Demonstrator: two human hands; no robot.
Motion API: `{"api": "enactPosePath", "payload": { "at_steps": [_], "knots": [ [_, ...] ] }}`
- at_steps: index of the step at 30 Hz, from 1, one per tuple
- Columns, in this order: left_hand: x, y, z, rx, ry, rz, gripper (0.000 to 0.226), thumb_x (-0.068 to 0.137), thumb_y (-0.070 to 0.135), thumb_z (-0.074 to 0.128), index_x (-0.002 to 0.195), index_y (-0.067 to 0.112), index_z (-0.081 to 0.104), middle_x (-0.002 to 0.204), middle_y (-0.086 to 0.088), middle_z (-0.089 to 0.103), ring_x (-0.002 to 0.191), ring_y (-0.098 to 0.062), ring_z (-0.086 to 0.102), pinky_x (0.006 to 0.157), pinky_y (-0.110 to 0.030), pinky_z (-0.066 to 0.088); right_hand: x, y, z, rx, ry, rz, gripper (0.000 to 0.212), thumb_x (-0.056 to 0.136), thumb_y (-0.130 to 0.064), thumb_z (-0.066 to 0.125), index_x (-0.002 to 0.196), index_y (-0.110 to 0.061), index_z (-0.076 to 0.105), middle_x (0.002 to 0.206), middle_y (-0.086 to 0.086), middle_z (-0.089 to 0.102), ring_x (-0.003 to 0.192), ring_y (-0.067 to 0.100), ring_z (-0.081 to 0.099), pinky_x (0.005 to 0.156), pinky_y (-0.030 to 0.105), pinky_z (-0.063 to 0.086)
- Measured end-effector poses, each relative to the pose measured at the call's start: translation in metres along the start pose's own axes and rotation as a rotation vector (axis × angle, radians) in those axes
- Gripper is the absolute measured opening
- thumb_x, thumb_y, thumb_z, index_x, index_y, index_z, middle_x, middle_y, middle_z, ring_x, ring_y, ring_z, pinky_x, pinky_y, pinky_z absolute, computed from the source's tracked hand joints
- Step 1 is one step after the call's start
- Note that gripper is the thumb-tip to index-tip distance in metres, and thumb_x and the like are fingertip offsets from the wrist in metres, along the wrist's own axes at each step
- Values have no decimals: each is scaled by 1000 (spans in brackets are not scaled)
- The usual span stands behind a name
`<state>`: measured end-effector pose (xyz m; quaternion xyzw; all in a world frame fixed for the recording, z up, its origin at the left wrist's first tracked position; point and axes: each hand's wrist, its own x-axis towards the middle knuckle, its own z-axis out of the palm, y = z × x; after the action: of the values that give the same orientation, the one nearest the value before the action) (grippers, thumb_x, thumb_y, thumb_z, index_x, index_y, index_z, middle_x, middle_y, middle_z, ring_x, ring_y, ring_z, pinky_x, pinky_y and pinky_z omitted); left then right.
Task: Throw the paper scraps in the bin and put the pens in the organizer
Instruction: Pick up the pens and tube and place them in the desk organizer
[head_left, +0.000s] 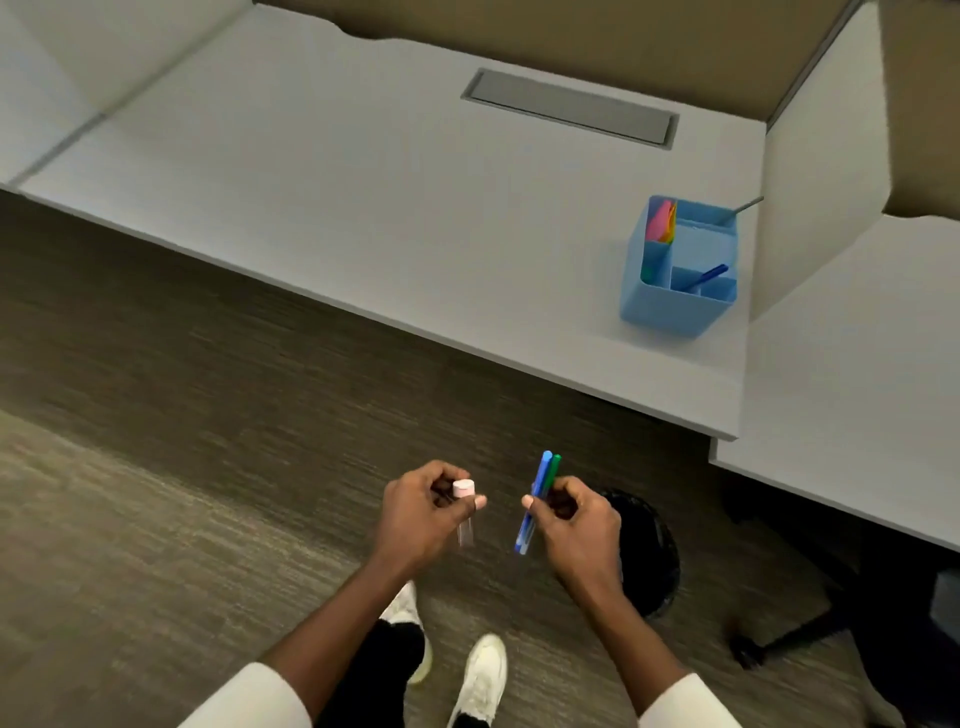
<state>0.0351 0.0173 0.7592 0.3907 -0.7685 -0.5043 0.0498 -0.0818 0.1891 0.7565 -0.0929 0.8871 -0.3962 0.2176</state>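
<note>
My right hand (574, 514) is closed around two pens (540, 486), one blue and one green, held upright over the carpet. My left hand (426, 506) grips a clear pen with a pink cap (464, 491), its barrel pointing down. A light blue organizer (675, 306) stands on the desk at the right, far from both hands. One blue pen (706, 275) leans in its front compartment, and coloured sticky notes fill its left slot. A black bin (652, 551) sits on the floor just right of my right hand, partly hidden by my forearm. No paper scraps are visible.
The white desk (363, 197) runs across the upper half, with a grey cable hatch (571, 106) near its back edge. A divider panel (821, 171) stands right of the organizer. Dark chair legs (789, 639) lie at the lower right. My white shoes (483, 670) are on the carpet.
</note>
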Motion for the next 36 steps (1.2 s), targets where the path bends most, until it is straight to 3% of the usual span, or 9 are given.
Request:
{"api": "enactPosePath", "payload": {
  "at_steps": [5, 9, 15, 20, 27, 30, 36],
  "knots": [
    [18, 26, -15, 33, -18, 35, 25, 77, 32, 94, 96, 32, 77, 80, 14, 76, 76, 7, 70, 63, -8, 54, 15, -30, -13, 13, 38, -20, 17, 81, -30, 87, 86, -27, 72, 76, -11, 70, 68, -5, 64, 58, 5, 45],
    [48, 45, -26, 72, -83, 76, 26, 80, 33, 91, 99, 37, 74, 85, 15, 74, 86, 12, 68, 64, -7, 55, 33, -53, -21, -3, 66, -3, 16, 84, -30, 86, 92, -29, 71, 83, -13, 71, 75, -2, 67, 58, 6, 45],
    [122, 81, -43, 93, -149, 157, 28, 81, 37, 89, 103, 39, 73, 90, 16, 75, 90, 10, 68, 68, -7, 55, 73, -82, -38, 68, 192, 77, 18, 86, -28, 84, 95, -30, 68, 89, -10, 72, 85, 4, 70, 74, 18, 55],
    [181, 119, -58, 123, -233, 248, 31, 82, 44, 86, 108, 40, 70, 95, 21, 72, 87, 5, 70, 72, -8, 51, 115, -116, -68, 133, 445, 149, 17, 85, -31, 86, 89, -24, 71, 85, -11, 74, 78, 0, 68, 63, 6, 45],
    [231, 158, -53, 121, -274, 321, 27, 82, 46, 87, 103, 40, 71, 91, 21, 74, 84, 4, 70, 71, -12, 51, 179, -145, -119, 149, 752, 141, 37, 86, -31, 85, 114, -10, 74, 108, 6, 80, 93, 19, 74, 73, 5, 41],
    [240, 163, -42, 98, -280, 328, 27, 80, 45, 89, 101, 39, 73, 90, 23, 75, 86, 10, 69, 70, -14, 52, 208, -148, -139, 85, 819, 71, 36, 86, -28, 85, 114, -8, 74, 107, 9, 80, 94, 22, 76, 71, 2, 39],
    [250, 172, -18, 74, -229, 286, 26, 80, 42, 90, 99, 39, 72, 88, 24, 75, 88, 8, 70, 72, -19, 56, 258, -134, -162, -7, 806, 22, 28, 85, -25, 86, 102, -4, 75, 95, 14, 80, 84, 32, 75, 76, 24, 47]
  ]
}}
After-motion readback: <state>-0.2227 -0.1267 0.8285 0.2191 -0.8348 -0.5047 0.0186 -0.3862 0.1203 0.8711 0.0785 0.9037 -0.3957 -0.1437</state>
